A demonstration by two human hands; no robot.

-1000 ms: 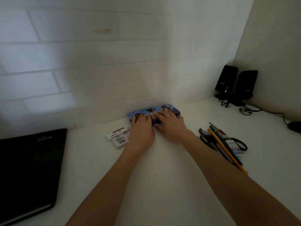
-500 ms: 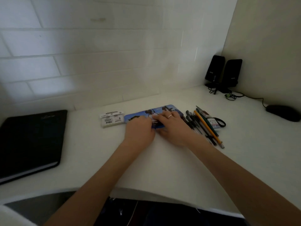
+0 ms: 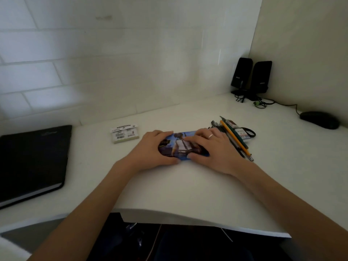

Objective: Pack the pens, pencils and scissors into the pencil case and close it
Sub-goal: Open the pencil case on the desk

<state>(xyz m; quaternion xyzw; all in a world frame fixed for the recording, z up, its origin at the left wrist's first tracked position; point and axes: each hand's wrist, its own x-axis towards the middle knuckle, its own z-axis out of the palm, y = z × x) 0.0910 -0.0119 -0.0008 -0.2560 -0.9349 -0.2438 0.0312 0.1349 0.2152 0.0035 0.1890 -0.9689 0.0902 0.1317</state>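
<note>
Both hands on pencil case [image 3: 183, 146], mid desk [image 3: 188, 185]. Left hand [image 3: 152, 147] grips left end, right hand [image 3: 211, 149] grips right end, thumbs at near edge, likely to pry lid open. Case shut. Pens, pencils [image 3: 235, 140], scissors [image 3: 244, 132] lie just right, unpacked.

White desk [image 3: 188, 189] carries black laptop [image 3: 32, 162] (lid closed), labelled packet [image 3: 124, 133], two speakers [image 3: 251, 77], mouse [image 3: 319, 120].
</note>
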